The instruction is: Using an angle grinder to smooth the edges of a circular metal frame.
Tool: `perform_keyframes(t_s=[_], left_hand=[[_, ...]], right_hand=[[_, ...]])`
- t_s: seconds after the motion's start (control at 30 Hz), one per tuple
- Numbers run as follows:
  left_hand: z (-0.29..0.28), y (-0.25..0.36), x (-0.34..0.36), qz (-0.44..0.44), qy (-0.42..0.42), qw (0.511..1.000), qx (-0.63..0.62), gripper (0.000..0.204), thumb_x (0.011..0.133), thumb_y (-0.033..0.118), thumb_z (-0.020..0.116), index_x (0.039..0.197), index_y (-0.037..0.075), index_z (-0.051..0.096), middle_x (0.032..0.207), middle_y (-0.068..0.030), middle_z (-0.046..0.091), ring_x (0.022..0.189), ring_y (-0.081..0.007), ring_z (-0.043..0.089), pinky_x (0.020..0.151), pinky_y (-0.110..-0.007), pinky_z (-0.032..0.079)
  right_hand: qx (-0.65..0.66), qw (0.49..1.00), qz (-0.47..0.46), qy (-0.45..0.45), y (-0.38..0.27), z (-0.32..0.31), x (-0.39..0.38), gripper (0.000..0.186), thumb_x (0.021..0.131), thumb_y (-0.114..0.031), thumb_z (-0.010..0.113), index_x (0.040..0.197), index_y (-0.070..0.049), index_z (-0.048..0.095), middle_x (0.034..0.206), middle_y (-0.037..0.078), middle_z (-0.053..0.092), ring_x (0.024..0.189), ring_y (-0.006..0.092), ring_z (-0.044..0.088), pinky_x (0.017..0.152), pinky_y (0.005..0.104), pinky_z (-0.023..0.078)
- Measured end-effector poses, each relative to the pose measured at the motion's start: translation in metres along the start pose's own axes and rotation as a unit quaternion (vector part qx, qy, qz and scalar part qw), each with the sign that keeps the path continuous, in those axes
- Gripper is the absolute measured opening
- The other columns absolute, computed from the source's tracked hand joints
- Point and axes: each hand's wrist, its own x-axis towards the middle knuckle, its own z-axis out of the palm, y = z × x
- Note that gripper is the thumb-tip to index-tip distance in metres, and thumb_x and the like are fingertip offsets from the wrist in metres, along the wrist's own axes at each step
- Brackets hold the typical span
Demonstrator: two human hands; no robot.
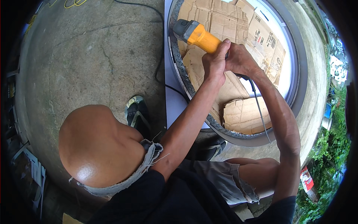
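Both my hands are closed around the rear of a yellow angle grinder (pixel 204 39). My left hand (pixel 214 64) wraps its body, and my right hand (pixel 241 59) grips the tail end just beside it. The grinder's dark grey head (pixel 185 30) points to the far left, over the rim of a large round grey metal ring (pixel 298 48). No disc can be made out from here. A black cord (pixel 257 100) runs from the tool's tail down across the ring. Sheets of brown cardboard (pixel 225 18) lie inside the ring.
The ring rests on a white panel (pixel 173 108) on a concrete floor (pixel 85 67). A dark cable (pixel 158 67) curves along the panel's left side. My shoe (pixel 137 110) stands close to the panel's edge. Green plants (pixel 324 149) border the right side; white frame pieces (pixel 33 168) lie at left.
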Motion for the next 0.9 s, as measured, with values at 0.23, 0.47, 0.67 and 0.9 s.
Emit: perform_keyframes(t_s=[0.23,0.47,0.67,0.9], left_hand=[[0.009,0.009,-0.009,-0.031,-0.035,0.999,0.018,0.045,0.084,0.028,0.084,0.112,-0.003,0.069,0.104,-0.0075,0.07,0.093,-0.0146,0.065,0.079,-0.03,0.053],[0.005,0.008,-0.006,-0.023,0.01,0.998,0.051,0.044,0.084,0.031,0.083,0.109,-0.003,0.071,0.104,-0.008,0.07,0.094,-0.0145,0.065,0.079,-0.03,0.054],[-0.003,0.006,-0.002,-0.011,0.028,0.998,0.054,0.042,0.084,0.029,0.083,0.106,-0.004,0.071,0.1,-0.0086,0.07,0.088,-0.0151,0.065,0.076,-0.031,0.053],[-0.002,0.001,-0.004,-0.004,0.038,0.997,0.074,0.04,0.082,0.027,0.084,0.102,-0.005,0.072,0.096,-0.0079,0.07,0.083,-0.0149,0.065,0.073,-0.031,0.052]], right_hand=[[0.013,0.999,0.027,-0.014,0.004,-0.006,-0.007,0.052,0.066,-0.025,0.08,0.104,0.007,0.064,0.09,0.028,0.071,0.089,0.04,0.072,0.083,0.0438,0.057],[0.046,0.998,0.018,-0.032,-0.003,-0.006,-0.008,0.052,0.073,-0.029,0.077,0.108,0.007,0.063,0.093,0.029,0.071,0.091,0.0401,0.071,0.083,0.0445,0.056],[0.048,0.997,0.023,-0.056,-0.001,0.003,0.0,0.053,0.071,-0.03,0.078,0.107,0.008,0.064,0.09,0.028,0.071,0.088,0.0393,0.072,0.079,0.0442,0.057],[0.064,0.997,0.013,-0.04,0.011,0.01,0.001,0.047,0.068,-0.024,0.079,0.098,0.01,0.065,0.083,0.026,0.071,0.08,0.0366,0.073,0.072,0.042,0.057]])
